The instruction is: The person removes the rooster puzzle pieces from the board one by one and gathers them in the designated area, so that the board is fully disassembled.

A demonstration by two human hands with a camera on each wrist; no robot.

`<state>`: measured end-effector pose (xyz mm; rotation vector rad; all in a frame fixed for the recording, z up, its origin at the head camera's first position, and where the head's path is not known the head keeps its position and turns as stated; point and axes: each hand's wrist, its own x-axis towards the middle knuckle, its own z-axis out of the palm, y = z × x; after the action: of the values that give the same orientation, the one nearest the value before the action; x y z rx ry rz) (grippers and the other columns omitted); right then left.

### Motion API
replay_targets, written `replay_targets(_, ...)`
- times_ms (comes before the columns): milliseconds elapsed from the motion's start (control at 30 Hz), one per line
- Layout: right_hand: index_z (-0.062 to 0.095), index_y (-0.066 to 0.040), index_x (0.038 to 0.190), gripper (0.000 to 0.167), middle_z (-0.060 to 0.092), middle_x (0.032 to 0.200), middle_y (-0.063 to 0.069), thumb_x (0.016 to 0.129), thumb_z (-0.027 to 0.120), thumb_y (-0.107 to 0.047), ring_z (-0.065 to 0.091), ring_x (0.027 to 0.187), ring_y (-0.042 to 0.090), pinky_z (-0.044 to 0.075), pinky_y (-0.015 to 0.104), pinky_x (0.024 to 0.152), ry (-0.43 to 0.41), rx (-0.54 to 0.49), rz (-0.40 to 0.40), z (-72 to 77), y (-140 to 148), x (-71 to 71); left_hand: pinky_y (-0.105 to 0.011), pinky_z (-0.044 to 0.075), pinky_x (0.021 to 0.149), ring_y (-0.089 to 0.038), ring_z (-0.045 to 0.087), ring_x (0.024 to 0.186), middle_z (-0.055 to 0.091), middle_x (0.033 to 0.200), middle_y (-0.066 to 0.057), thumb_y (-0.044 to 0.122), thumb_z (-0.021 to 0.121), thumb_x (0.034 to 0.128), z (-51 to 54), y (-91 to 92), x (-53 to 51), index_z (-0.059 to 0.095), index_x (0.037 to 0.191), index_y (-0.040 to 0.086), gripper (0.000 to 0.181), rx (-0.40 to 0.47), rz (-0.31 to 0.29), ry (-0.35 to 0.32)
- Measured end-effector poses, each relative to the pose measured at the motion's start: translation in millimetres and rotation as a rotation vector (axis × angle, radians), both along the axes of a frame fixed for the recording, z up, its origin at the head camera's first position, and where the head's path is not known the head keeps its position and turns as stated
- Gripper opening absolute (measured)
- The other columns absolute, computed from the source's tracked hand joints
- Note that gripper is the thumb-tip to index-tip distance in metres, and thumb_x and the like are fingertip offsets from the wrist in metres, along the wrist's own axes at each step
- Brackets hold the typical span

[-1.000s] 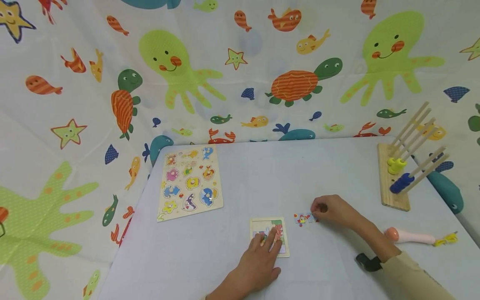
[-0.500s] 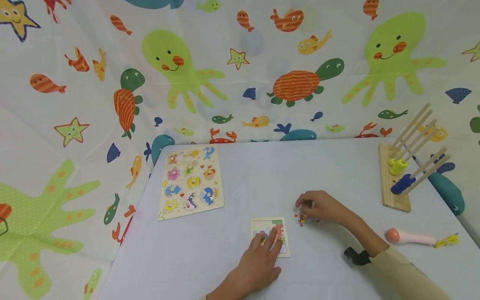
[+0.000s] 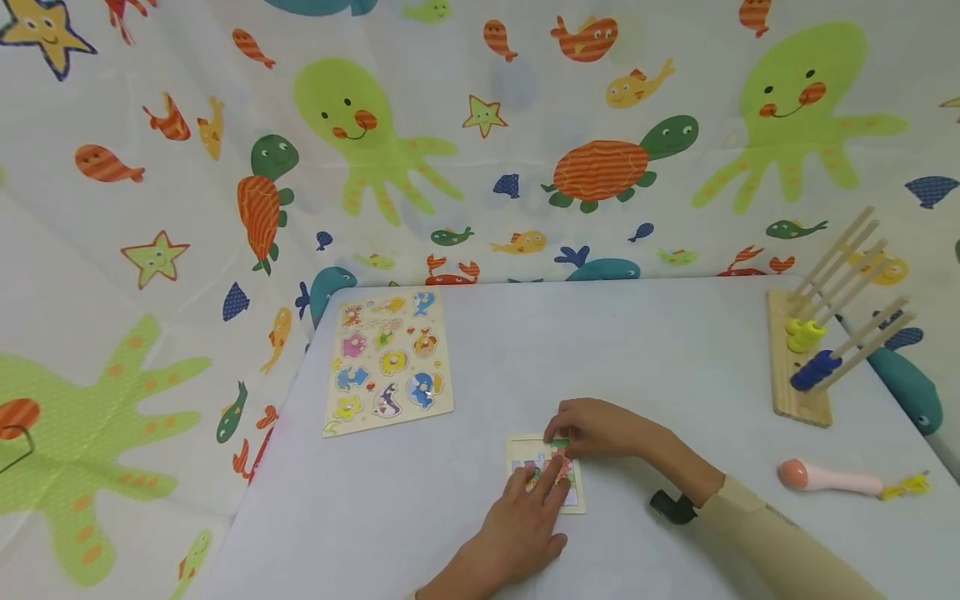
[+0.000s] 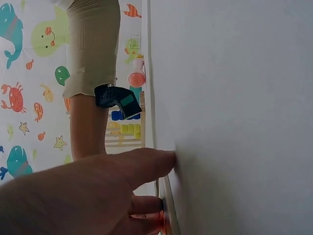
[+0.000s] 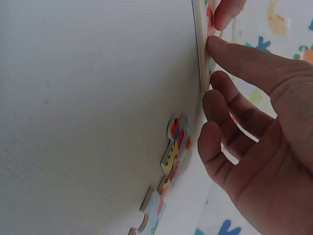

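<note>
A small wooden jigsaw tray [image 3: 578,500] lies on the white table with colourful pieces in it. My left hand [image 3: 517,529] rests on the tray, fingers spread over the pieces. The right hand [image 3: 603,429] is at the tray's far right corner. In the right wrist view, its thumb and forefinger touch the corner of the tray [image 5: 200,54], with the other fingers loosely bent; no loose piece shows between them. Loose jigsaw pieces [image 5: 174,152] lie on the table beside the right hand [image 5: 288,122]; in the head view that hand hides them.
A knob puzzle board [image 3: 390,358] with sea animals lies at the back left. A wooden peg stand [image 3: 798,375] with yellow and blue beads is at the back right. A pink-handled object [image 3: 828,478] with a yellow cord lies to the right. Behind hangs a sea-animal cloth [image 3: 420,100].
The right hand has moved left from over the loose pieces to the tray's far right corner. The left hand has stayed on the tray. The head view has shifted slightly.
</note>
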<state>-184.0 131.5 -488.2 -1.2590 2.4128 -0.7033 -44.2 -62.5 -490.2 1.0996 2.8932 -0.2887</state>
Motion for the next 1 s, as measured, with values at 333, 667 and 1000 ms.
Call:
replay_targets(333, 0.075, -0.022, 0.107, 0.027, 0.059, 0.097, -0.011, 0.085, 0.077, -0.007, 0.052, 0.087, 0.006, 0.048, 0.028, 0.08, 0.02, 0.026, 0.013, 4.9, -2.9, 4.8, -0.042, 0.025, 0.109, -0.019, 0.037, 0.137, 0.032, 0.158, -0.002, 0.056, 0.056, 0.0941, -0.8, -1.7, -0.9, 0.046, 0.145, 0.014, 0.067, 0.042, 0.009, -0.086)
replay_targets(667, 0.067, -0.026, 0.105, 0.033, 0.053, 0.092, -0.012, 0.084, 0.076, -0.002, 0.05, 0.089, 0.008, 0.047, 0.024, 0.079, 0.161, 0.087, 0.034, 2.7, -6.9, 10.8, -0.041, 0.024, 0.109, -0.012, 0.034, 0.138, 0.034, 0.157, 0.0, 0.058, 0.057, 0.0931, 1.2, -0.5, -0.5, 0.048, 0.144, 0.014, 0.068, -0.003, -0.015, -0.039)
replay_targets(1000, 0.063, -0.026, 0.105, 0.031, 0.052, 0.088, -0.009, 0.086, 0.075, -0.004, 0.048, 0.082, 0.009, 0.046, 0.025, 0.071, 0.101, 0.133, -0.028, 9.0, -12.5, 16.2, -0.041, 0.025, 0.109, -0.012, 0.034, 0.138, 0.037, 0.155, -0.001, 0.056, 0.058, 0.0923, 2.0, -0.4, -0.7, 0.049, 0.143, 0.012, 0.067, 0.005, -0.028, -0.003)
